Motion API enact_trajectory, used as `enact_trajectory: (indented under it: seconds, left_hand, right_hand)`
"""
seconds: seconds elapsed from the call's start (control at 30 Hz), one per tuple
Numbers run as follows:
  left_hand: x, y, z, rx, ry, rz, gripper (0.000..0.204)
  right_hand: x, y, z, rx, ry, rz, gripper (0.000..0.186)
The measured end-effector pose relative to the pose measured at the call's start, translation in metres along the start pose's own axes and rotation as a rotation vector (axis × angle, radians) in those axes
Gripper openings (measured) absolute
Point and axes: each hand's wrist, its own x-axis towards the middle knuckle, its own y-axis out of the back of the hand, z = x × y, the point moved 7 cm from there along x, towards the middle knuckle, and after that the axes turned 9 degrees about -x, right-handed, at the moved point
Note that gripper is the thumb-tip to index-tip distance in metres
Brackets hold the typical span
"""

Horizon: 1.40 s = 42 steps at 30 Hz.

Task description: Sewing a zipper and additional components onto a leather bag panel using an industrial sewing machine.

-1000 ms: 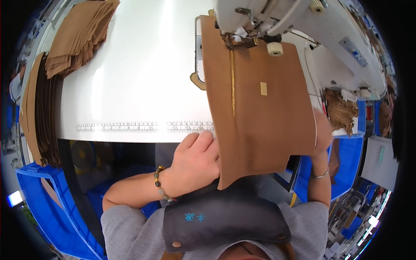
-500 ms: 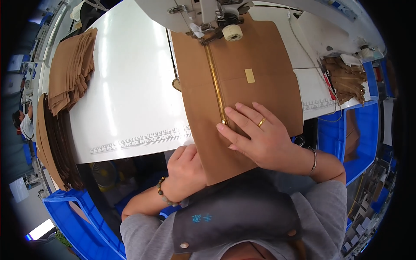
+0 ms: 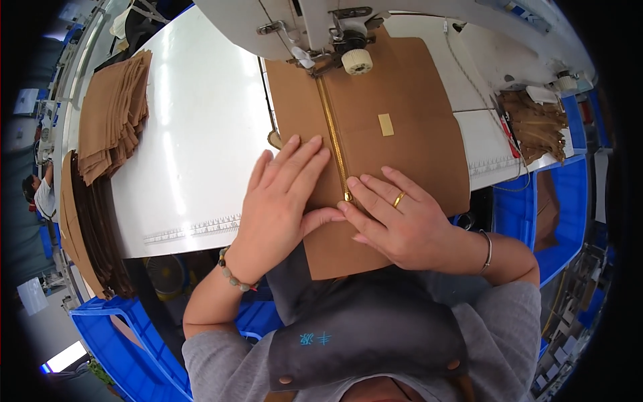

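A large brown panel (image 3: pixel 415 107) lies under the head of a white sewing machine (image 3: pixel 311 33) and overhangs the table's near edge. Down its left part runs a gold zipper (image 3: pixel 329 114), its far end beneath the presser foot area and its metal slider (image 3: pixel 347 196) at the near end. My left hand (image 3: pixel 284 194) rests open on the panel, left of the zipper, fingers pointing away from me. My right hand (image 3: pixel 398 218) lies open on the panel too, right of the zipper, its fingertips next to the slider. A small pale yellow patch (image 3: pixel 385 124) sits on the panel.
On the white table (image 3: pixel 181 147) a stack of brown pieces (image 3: pixel 114 114) stands at the left. More dark-edged panels (image 3: pixel 87 228) hang over the left edge. Bundled brown strips (image 3: pixel 536 124) lie at the right near red-handled scissors (image 3: pixel 511 134). Blue bins (image 3: pixel 559 214) flank me.
My left hand has moved from the panel's near left edge, where it was curled, up onto the panel beside the zipper and spread out. My right hand has barely shifted.
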Motion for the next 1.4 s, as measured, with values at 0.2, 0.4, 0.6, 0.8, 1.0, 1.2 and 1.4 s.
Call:
enact_trajectory:
  seconds: [0.2,0.4,0.6,0.8,1.0,1.2,1.4]
  left_hand:
    - [0.005,-0.013,-0.001,0.048,-0.023,-0.160,0.089]
    - [0.007,-0.013,-0.002,0.020,-0.030,-0.158,0.091]
    - [0.014,-0.011,-0.002,-0.054,-0.042,-0.120,0.097]
    - [0.017,-0.010,0.006,0.023,-0.052,-0.153,0.095]
    - [0.020,-0.009,0.008,0.086,-0.047,-0.153,0.094]
    - [0.034,-0.007,-0.004,0.142,-0.039,-0.147,0.094]
    - [0.053,-0.005,-0.020,0.141,-0.037,-0.152,0.094]
  right_hand:
    - [0.015,-0.001,0.037,0.208,-0.018,-0.037,0.047]
    - [0.036,-0.008,0.063,0.052,-0.095,0.031,0.067]
    - [0.041,-0.009,0.058,-0.033,-0.033,-0.033,0.076]
    - [0.039,-0.009,0.060,-0.031,-0.034,-0.086,0.081]
    - [0.035,-0.011,0.061,-0.040,-0.014,-0.131,0.085]
    - [0.048,-0.014,0.071,-0.097,-0.015,-0.065,0.086]
    - [0.059,-0.024,0.086,-0.123,-0.022,-0.034,0.087]
